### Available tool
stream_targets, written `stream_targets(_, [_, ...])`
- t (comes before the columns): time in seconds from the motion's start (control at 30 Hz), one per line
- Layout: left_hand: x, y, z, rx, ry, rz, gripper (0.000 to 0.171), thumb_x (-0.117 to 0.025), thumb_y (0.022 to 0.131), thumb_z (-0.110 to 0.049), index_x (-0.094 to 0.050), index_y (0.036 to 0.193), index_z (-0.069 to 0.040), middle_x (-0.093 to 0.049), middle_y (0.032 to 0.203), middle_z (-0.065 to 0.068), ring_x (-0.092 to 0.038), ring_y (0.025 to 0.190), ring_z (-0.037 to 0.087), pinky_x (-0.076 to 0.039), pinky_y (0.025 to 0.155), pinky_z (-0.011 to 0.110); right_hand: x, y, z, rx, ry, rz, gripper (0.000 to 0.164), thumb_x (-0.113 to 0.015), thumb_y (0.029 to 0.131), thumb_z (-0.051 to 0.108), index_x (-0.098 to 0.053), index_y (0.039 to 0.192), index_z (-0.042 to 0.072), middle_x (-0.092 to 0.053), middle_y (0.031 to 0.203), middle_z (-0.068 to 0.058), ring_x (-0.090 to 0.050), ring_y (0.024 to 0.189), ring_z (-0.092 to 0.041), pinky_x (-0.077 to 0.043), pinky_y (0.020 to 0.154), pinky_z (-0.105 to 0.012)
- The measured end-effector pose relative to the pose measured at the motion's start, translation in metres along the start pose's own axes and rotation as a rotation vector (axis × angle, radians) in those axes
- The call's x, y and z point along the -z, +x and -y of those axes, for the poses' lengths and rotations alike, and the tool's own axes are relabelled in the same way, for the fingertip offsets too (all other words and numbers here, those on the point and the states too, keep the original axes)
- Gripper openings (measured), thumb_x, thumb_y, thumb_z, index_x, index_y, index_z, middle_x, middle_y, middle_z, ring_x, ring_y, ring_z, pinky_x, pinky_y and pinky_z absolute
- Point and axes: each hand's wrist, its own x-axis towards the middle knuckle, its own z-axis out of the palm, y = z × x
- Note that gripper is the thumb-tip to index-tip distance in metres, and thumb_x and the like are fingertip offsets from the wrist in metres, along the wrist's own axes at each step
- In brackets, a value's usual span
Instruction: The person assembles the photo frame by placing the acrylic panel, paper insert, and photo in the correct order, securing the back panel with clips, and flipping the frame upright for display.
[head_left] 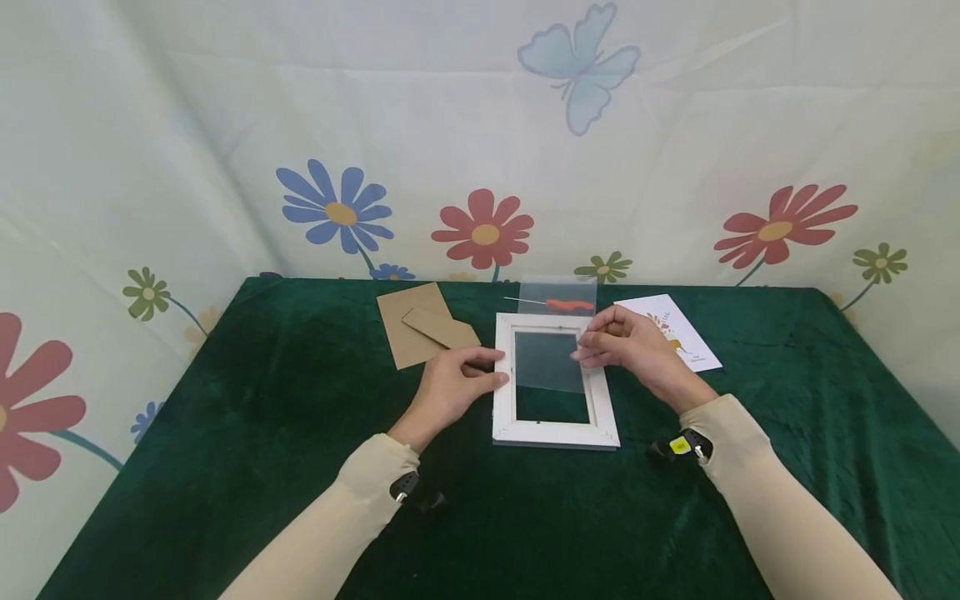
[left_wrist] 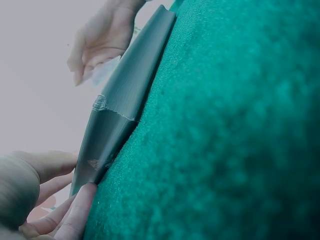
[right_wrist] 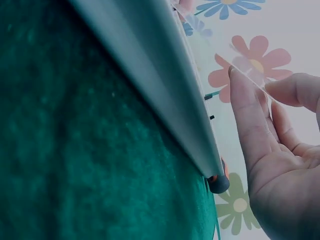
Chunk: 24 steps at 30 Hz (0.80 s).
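I find the white picture frame lying flat on the green cloth, in front of me. My left hand grips its left rail, thumb and fingers about the edge. My right hand pinches a clear sheet between thumb and fingertips, above the frame. Glass or plastic: I cannot tell.

Assessment: the sheet should be light, thin and fairly stiff, slippery when handled flat, and prone to scratches or fingerprints. I should hold it by opposite edges, without bending. The frame appears rigid and modest in weight; its side rails offer the soundest grip, clear of the small dark tabs.
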Motion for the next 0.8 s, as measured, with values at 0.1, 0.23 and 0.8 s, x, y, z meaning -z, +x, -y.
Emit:
stream_targets(0.1, [0.0001,0.0006,0.0007,-0.002,0.0,0.0,0.034,-0.083,0.095,-0.016,-0.078,0.128,-0.013,-0.073,0.116,0.005,-0.069,0.091,0.02,-0.06,0.081,0.037,0.0015,0.0002,-0.0015,0.006,-0.032,-0.001,0.042,-0.07,0.105,0.014,-0.05,0.132,-0.011,-0.068,0.121,-0.03,-0.078,0.099,-0.025,-0.06,0.09,-0.036])
stream_targets(0.23, [0.0004,0.0007,0.0008,-0.001,-0.003,0.001,0.034,-0.083,0.095,-0.016,-0.078,0.129,-0.013,-0.073,0.117,0.005,-0.069,0.091,0.021,-0.06,0.08,0.037,0.0038,0.001,-0.0021,0.022,-0.114,-0.016,0.04,-0.072,0.103,0.015,-0.055,0.13,-0.009,-0.069,0.117,-0.025,-0.074,0.094,-0.026,-0.061,0.087,-0.033])
stream_targets(0.8, [-0.0002,-0.0001,0.0002,0.01,-0.012,0.006,0.036,-0.084,0.095,-0.02,-0.077,0.13,-0.015,-0.073,0.119,0.002,-0.071,0.092,0.019,-0.061,0.083,0.036,0.0079,0.0078,-0.0058,0.096,-0.206,0.059,0.097,-0.079,0.097,0.007,-0.019,0.171,0.024,-0.062,0.118,-0.021,-0.074,0.093,-0.031,-0.06,0.086,-0.031])
